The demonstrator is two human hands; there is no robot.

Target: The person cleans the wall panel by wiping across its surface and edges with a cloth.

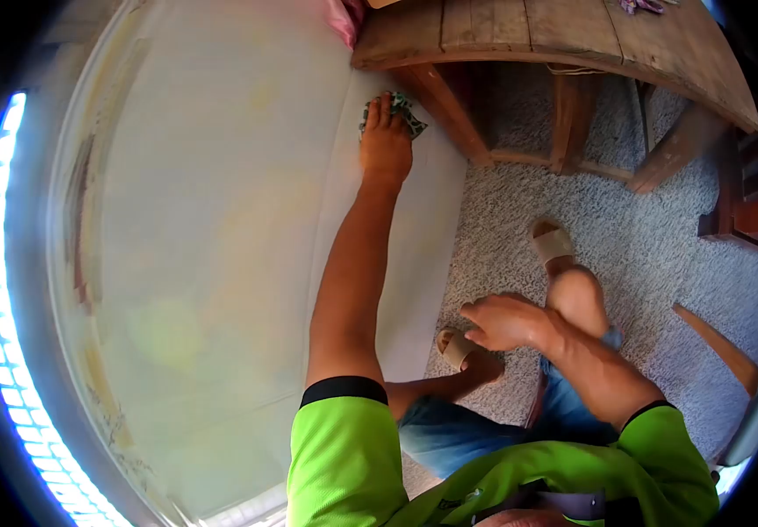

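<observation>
My left hand is at the end of my outstretched left arm and presses a green-and-white patterned cloth against a broad pale surface. Its fingers lie over the cloth, which sticks out on the right side of the hand. Faint yellowish patches mark the pale surface, and brown stains run down its left edge. My right hand hovers in front of my shin and sandalled feet, holding nothing, with its fingers loosely extended and the thumb apart.
A wooden table with slanting legs stands at the upper right, close to the pale surface. Pink fabric hangs at its left corner. Rough grey floor lies beneath. Dark reddish wooden furniture is at the right edge.
</observation>
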